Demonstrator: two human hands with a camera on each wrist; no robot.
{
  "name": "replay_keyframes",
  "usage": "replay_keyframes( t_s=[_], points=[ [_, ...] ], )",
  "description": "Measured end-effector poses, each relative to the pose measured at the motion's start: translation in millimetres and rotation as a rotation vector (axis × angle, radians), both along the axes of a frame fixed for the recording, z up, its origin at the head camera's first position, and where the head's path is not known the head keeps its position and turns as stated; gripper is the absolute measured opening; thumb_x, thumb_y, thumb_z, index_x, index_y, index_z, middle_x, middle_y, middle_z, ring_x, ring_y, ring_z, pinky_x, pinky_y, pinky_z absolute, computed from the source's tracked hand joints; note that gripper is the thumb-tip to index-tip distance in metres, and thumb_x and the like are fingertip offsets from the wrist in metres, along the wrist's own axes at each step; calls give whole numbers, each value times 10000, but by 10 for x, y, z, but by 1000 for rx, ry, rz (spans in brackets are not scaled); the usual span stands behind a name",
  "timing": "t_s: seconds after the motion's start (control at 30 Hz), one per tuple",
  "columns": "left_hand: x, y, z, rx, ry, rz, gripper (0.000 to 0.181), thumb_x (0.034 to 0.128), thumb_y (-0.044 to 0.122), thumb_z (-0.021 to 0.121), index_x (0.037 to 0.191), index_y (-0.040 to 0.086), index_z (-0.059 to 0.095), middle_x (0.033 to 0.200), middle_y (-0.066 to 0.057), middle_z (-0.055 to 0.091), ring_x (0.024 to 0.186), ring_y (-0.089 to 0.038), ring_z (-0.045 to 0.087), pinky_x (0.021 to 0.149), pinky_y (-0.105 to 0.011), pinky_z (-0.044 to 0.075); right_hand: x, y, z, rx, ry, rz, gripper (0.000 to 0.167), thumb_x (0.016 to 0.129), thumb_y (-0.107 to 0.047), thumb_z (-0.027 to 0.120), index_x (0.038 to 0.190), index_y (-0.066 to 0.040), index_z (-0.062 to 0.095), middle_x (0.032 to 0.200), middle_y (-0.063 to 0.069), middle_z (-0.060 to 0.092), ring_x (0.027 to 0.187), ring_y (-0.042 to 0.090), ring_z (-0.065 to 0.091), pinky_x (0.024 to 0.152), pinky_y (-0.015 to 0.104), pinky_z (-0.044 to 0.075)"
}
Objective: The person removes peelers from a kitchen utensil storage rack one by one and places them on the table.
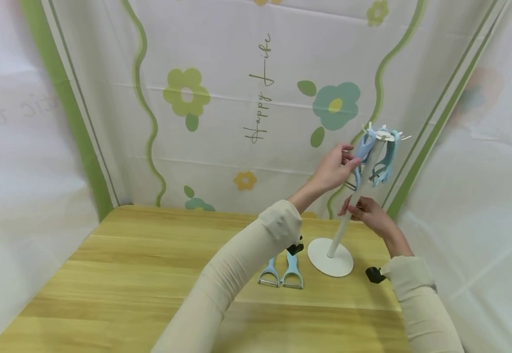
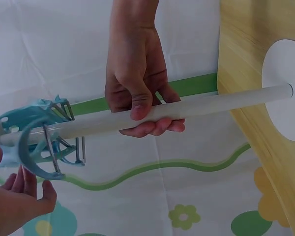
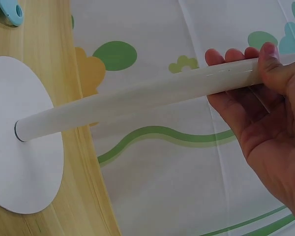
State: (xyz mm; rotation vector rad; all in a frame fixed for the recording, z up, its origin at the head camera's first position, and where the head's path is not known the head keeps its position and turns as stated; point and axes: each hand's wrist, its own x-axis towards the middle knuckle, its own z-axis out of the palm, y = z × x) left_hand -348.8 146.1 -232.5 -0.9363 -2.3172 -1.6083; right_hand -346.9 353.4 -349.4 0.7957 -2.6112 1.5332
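Note:
A white rack [image 1: 342, 226] with a round base and a ring of hooks at its top stands at the table's right side. My right hand [image 1: 372, 215] grips its pole midway up, thumb on one side and fingers round the other, as the right wrist view shows. Up by the hooks, my left hand [image 1: 332, 169] pinches a light blue Y-shaped peeler [image 1: 364, 148] that hangs against the pole. Other blue peelers [image 1: 387, 162] hang on the rack's right side. Part of the left hand [image 2: 17, 204] is cut off in its wrist view.
Two more blue peelers, a left one [image 1: 269, 275] and a right one [image 1: 292, 274], lie on the wooden table [image 1: 150, 260] left of the rack's base [image 1: 320, 260]. A flower-patterned white curtain [image 1: 220, 162] hangs behind the table, with white cloth at both sides.

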Motion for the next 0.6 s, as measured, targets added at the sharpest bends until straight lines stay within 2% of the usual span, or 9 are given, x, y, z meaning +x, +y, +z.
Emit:
replay_keyframes(
  t_s=[0.2,0.43,0.5,0.6],
  points=[
    [-43,-14,7,-11,11,-34,275,1021,160,569,1233,17,672,1128,-97,732,938,-103,671,735,-88,478,-2,-9,2,-11,-22,2,287,1053,-133,482,1093,143,546,956,-10,727,957,74,702,841,187,558],
    [-17,-40,62,7,-57,-91,221,1036,131,528,1047,-6,702,864,-58,658,717,-51,521,626,-120,431,-10,-7,-17,-25,-11,15,280,1052,-125,482,1088,147,539,950,-22,725,952,70,704,840,191,562],
    [-8,-39,88,24,-90,-112,225,1039,114,514,1008,-25,687,854,-77,662,707,-68,546,632,-121,470,-18,-2,-21,-27,-7,24,277,1053,-120,477,1085,150,534,951,-9,723,954,89,708,840,196,565],
    [1,-25,126,72,-139,-155,222,1037,82,507,1022,-66,671,964,-139,717,790,-111,644,698,-142,550,-31,11,-24,-34,6,35,270,1053,-109,471,1077,154,528,951,32,723,957,119,713,836,203,569]
  ],
)
